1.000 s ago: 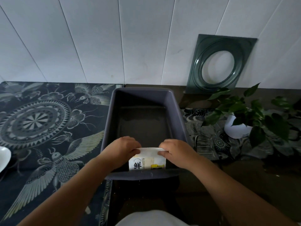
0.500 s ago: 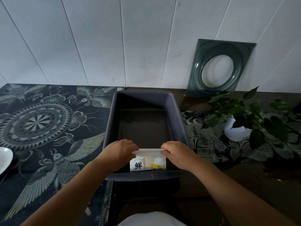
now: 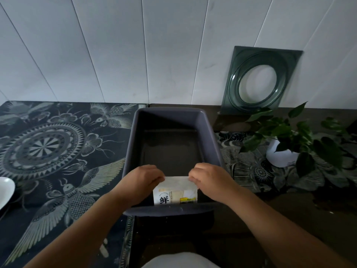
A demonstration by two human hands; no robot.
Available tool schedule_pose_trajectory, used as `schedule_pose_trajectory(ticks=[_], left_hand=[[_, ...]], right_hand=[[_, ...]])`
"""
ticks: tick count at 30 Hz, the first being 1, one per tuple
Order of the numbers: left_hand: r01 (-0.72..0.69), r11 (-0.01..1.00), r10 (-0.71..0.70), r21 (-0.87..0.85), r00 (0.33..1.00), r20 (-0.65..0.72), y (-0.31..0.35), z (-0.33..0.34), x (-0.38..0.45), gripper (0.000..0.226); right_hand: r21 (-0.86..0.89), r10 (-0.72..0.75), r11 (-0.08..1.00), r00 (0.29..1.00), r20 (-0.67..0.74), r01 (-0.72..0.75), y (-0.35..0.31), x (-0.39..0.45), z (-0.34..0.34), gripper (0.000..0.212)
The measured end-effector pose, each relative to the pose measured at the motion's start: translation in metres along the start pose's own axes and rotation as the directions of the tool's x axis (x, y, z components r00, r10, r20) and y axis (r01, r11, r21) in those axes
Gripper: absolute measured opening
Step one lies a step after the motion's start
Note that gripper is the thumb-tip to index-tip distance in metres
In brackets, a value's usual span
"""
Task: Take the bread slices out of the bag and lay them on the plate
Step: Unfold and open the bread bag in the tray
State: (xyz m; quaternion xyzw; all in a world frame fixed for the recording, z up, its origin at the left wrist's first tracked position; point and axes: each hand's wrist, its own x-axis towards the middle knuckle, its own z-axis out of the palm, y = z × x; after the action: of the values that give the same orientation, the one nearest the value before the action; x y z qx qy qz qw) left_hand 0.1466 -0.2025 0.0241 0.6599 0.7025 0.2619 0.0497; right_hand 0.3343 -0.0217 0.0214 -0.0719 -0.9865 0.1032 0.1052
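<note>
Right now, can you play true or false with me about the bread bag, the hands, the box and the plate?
1. Both hands hold the top of the bread bag. True: the left hand and right hand each pinch one end of its top edge.
2. The bag is inside the dark bin. True: it stands at the near end.
3. Bread slices already lie on the white plate. False: only the plate's edge shows at far left, and no slice is visible on it.
4. The plant stands to the left of the bin. False: it stands to the right.
5. The far part of the bin is full of bread. False: it looks empty.
</note>
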Motion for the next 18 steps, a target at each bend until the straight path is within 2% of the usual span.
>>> schedule_pose_trajectory(ticks=[3, 5, 7, 10, 13, 15, 18], left_hand=[[0.083, 0.996, -0.082, -0.020, 0.995, 0.051, -0.010, 0.003, 0.007, 0.014], [0.122, 0.992, -0.122, -0.021, 0.992, 0.036, -0.012, 0.004, 0.007, 0.021], [0.087, 0.995, -0.087, 0.048, 0.996, -0.016, -0.010, 0.005, 0.004, 0.033], [-0.034, 0.973, 0.033, 0.227, 0.999, 0.007, -0.006, 0.009, 0.001, 0.042], [0.008, 0.959, 0.006, 0.283, 0.999, -0.048, -0.002, 0.019, -0.001, 0.049], [0.019, 0.960, 0.003, 0.279, 0.997, -0.079, 0.002, 0.025, -0.001, 0.046], [0.019, 0.964, 0.005, 0.266, 0.996, -0.091, 0.007, 0.030, 0.003, 0.021]], right_hand=[[0.111, 0.098, 0.988, 0.992, 0.083, -0.107, 0.005, 0.011, -0.003, 0.021], [0.177, 0.138, 0.971, 0.982, 0.126, -0.160, 0.009, 0.015, -0.002, 0.020], [0.240, 0.171, 0.948, 0.971, 0.168, -0.208, 0.012, 0.015, -0.001, 0.018], [0.329, 0.221, 0.897, 0.944, 0.244, -0.295, 0.015, 0.013, 0.002, 0.016], [0.408, 0.279, 0.828, 0.914, 0.295, -0.385, 0.015, 0.011, 0.002, 0.017], [0.451, 0.297, 0.786, 0.898, 0.325, -0.423, 0.015, 0.010, 0.001, 0.017], [0.466, 0.285, 0.770, 0.888, 0.361, -0.436, 0.010, 0.011, -0.001, 0.017]])
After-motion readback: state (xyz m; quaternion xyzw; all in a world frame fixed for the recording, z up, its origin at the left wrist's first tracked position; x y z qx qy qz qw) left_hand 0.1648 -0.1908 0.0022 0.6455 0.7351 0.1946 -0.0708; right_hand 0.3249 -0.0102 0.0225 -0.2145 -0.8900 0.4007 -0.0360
